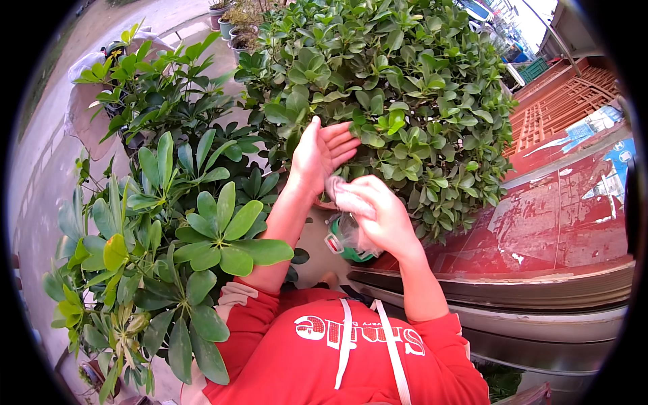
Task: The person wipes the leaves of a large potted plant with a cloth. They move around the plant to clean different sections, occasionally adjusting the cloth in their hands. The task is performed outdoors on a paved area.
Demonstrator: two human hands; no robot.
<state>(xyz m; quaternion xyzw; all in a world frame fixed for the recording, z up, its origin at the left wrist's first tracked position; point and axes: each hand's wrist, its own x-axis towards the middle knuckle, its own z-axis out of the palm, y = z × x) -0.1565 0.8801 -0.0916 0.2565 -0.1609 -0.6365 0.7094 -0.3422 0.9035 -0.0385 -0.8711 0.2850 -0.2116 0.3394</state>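
Observation:
My left hand (324,152) is held out in front of the dense green shrub (390,91). Its thumb points up, the fingers are stretched and nothing lies in it. Just below and to the right, my right hand (385,217) grips a crumpled pinkish-white cloth (352,199), blurred by motion. The cloth is close to my left wrist; whether it touches cannot be told. Beneath my right hand a green container (349,250) with a label shows in part, the rest hidden behind the hand. Broad leaves of an umbrella plant (220,238) overlap my left forearm.
Potted plants (240,38) stand at the back on the pavement (167,30). On the right runs a red tiled wall (547,228) with a ledge, and an orange-red lattice (567,111) lies beyond it. A pale cloth cover (86,111) is behind the leaves at left.

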